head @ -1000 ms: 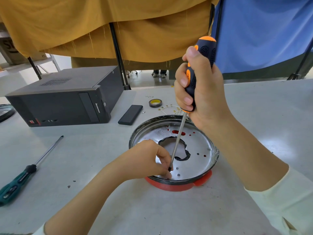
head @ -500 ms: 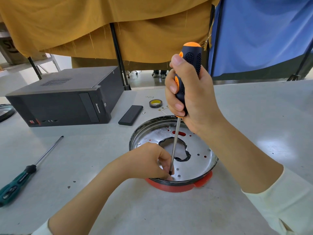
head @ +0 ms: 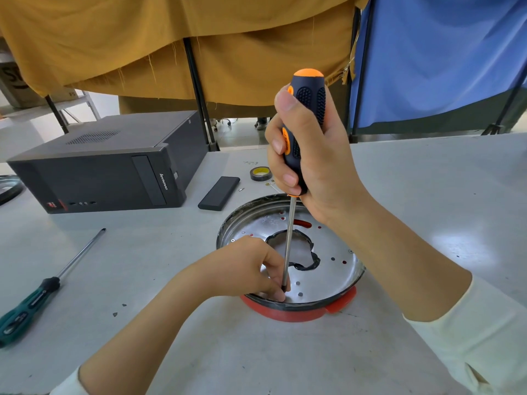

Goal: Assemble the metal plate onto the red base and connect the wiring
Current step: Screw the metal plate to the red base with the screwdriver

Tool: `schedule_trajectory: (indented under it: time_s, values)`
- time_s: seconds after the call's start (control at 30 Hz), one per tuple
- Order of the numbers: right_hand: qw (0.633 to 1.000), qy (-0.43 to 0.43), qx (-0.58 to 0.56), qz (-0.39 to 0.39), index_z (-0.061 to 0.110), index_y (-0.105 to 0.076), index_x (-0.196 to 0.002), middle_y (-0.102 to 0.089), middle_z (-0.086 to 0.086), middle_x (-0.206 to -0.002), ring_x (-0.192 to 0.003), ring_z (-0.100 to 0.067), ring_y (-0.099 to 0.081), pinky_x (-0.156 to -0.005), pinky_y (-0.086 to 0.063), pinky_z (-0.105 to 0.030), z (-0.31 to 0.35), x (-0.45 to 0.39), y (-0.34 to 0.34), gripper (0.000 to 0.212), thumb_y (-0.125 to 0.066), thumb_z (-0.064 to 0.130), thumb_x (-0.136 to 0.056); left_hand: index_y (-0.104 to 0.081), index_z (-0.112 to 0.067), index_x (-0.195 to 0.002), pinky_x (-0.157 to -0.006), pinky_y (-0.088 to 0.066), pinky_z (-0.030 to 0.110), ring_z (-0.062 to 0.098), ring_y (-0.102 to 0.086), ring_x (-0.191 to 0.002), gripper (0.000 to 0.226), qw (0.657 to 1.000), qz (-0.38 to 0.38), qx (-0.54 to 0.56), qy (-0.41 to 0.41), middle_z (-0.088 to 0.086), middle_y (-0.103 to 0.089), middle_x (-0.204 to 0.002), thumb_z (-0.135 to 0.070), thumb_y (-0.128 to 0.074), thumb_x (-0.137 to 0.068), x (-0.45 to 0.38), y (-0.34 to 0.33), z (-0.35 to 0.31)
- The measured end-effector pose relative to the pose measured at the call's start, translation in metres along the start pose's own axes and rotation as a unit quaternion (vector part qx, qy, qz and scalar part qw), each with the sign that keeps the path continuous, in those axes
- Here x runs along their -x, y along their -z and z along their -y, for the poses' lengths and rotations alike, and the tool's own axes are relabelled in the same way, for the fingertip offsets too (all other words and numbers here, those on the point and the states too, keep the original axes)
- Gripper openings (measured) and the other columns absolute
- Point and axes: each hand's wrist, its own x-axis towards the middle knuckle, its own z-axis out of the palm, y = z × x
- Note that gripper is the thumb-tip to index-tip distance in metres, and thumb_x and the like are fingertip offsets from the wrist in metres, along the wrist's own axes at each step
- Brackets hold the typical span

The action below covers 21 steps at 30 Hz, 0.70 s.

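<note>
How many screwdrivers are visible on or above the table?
2. The orange-black screwdriver stands upright in the right hand over the metal plate; the green screwdriver lies on the table's left side.

One wide-angle view from the person's head, looking forward and down, close above the worktop, both forearms entering from the bottom edge, hanging cloths behind at the far side, no second view

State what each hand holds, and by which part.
Right hand grips the orange-black screwdriver by its handle. Left hand pinches its shaft near the tip, over the metal plate.
</note>
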Motion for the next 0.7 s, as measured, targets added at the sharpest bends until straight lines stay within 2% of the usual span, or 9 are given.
schedule_trajectory:
  time_s: [0.07,0.13,0.3,0.4,0.47,0.5,0.6,0.7]
  values:
    - [1.0,-0.001,0.001,0.002,0.02,-0.042,-0.086,-0.043,-0.001,-0.063,-0.034,-0.013,-0.033,-0.037,-0.026,-0.016,-0.0004,-0.0001,-0.0006,0.014,-0.05,0.024,-0.097,-0.068,-0.044,-0.063,-0.063,-0.043,0.008,-0.003,-0.062,-0.073,0.03,1.0,0.0,0.006,-0.004,-0.011,-0.073,-0.085,-0.022,-0.078,-0.081,-0.0001,-0.0001,0.0004]
    - [1.0,-0.001,0.0,0.006,0.021,-0.043,-0.086,-0.044,0.0,-0.062,-0.035,-0.013,-0.033,-0.037,-0.026,-0.016,-0.0007,-0.0001,-0.0012,0.015,-0.051,0.024,-0.098,-0.065,-0.052,-0.06,-0.064,-0.044,0.009,0.0,-0.063,-0.079,0.04,1.0,0.0,0.005,-0.006,-0.01,-0.073,-0.088,-0.02,-0.076,-0.082,-0.0001,0.0004,0.0007]
    - [1.0,0.01,-0.003,0.012,0.02,-0.043,-0.085,-0.044,0.0,-0.061,-0.034,-0.012,-0.033,-0.037,-0.027,-0.014,-0.0017,0.0006,-0.0028,0.015,-0.049,0.022,-0.099,-0.073,-0.036,-0.077,-0.07,-0.049,0.018,0.008,-0.063,-0.08,0.021,0.999,0.008,0.031,-0.002,-0.016,-0.069,-0.079,-0.016,-0.074,-0.083,0.0014,-0.0011,0.0014]
    - [1.0,0.011,-0.005,0.013,0.019,-0.043,-0.085,-0.044,0.0,-0.061,-0.034,-0.012,-0.033,-0.036,-0.027,-0.014,-0.0027,0.0013,-0.0039,0.015,-0.049,0.021,-0.099,-0.074,-0.031,-0.079,-0.075,-0.052,0.028,0.011,-0.062,-0.084,0.016,0.999,0.012,0.03,-0.001,-0.012,-0.066,-0.078,-0.015,-0.075,-0.083,0.0032,-0.0002,0.0012]
    - [1.0,0.012,-0.005,0.014,0.019,-0.043,-0.085,-0.044,0.0,-0.061,-0.034,-0.013,-0.032,-0.036,-0.027,-0.015,-0.0035,0.0013,-0.0044,0.015,-0.049,0.02,-0.099,-0.073,-0.034,-0.075,-0.073,-0.051,0.024,0.009,-0.061,-0.082,0.02,1.0,0.016,0.027,-0.006,-0.013,-0.065,-0.076,-0.016,-0.075,-0.083,0.0043,0.0003,-0.0004]
    - [1.0,0.013,-0.003,0.016,0.019,-0.043,-0.085,-0.044,0.0,-0.061,-0.034,-0.013,-0.032,-0.036,-0.027,-0.015,-0.0038,0.0014,-0.0047,0.015,-0.049,0.02,-0.099,-0.073,-0.036,-0.074,-0.072,-0.05,0.022,0.009,-0.06,-0.082,0.021,1.0,0.014,0.022,-0.009,-0.013,-0.064,-0.077,-0.016,-0.075,-0.083,0.0045,0.0002,-0.0011]
    - [1.0,0.01,0.004,0.017,0.02,-0.042,-0.084,-0.044,-0.001,-0.062,-0.034,-0.013,-0.033,-0.036,-0.028,-0.015,-0.0052,0.0025,-0.0052,0.015,-0.049,0.02,-0.098,-0.075,-0.032,-0.077,-0.081,-0.049,0.034,0.014,-0.056,-0.09,0.014,1.0,0.003,0.009,-0.024,-0.002,-0.065,-0.089,-0.019,-0.077,-0.081,0.0041,0.0002,-0.0027]
    - [1.0,0.0,0.004,0.021,0.02,-0.043,-0.085,-0.043,-0.001,-0.062,-0.034,-0.013,-0.033,-0.036,-0.028,-0.015,-0.0056,0.0036,-0.0053,0.015,-0.049,0.022,-0.098,-0.073,-0.036,-0.075,-0.087,-0.045,0.036,0.011,-0.051,-0.097,0.016,0.999,0.002,0.003,-0.034,-0.001,-0.065,-0.095,-0.021,-0.077,-0.081,0.0037,-0.0002,-0.0022]
